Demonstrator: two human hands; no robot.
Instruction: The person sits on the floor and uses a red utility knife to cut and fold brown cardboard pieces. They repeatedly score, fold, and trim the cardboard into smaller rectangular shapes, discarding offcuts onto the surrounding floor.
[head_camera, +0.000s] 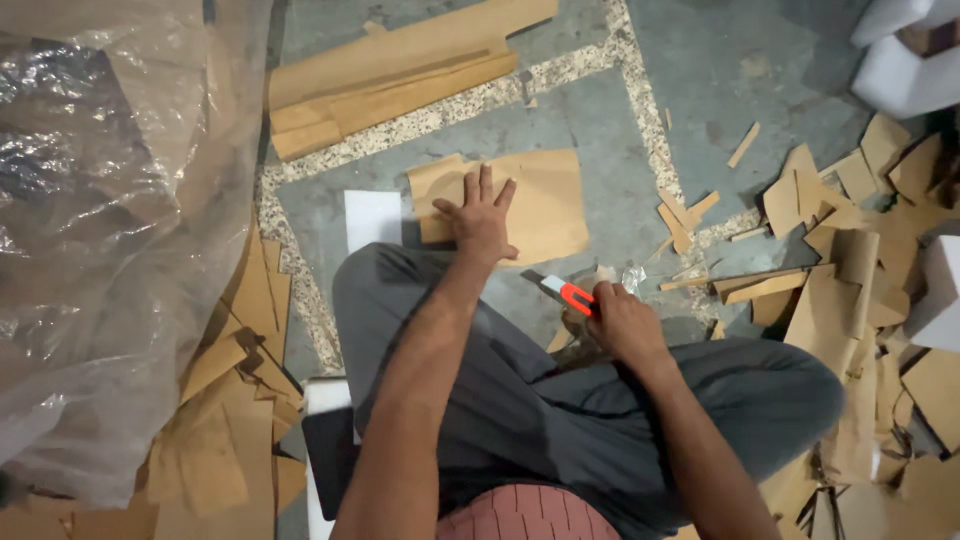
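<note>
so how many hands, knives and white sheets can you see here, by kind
hands: 2, the left hand flat on the brown paper sheet, the right hand gripping the knife
knives: 1, the red utility knife
white sheets: 1, the white sheet on the floor left of the brown one
total: 4

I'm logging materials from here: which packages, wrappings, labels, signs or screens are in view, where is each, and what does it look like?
No labels, signs or screens show.
Plastic sheeting: far left, big crumpled clear bag or wrap over something dark.
White boxes: top right corner, plain white blocks, partly cut off.
White box: right edge among brown cardboard scraps, plain white.
Folded cardboard: top centre on the floor, long brown stack.
</note>
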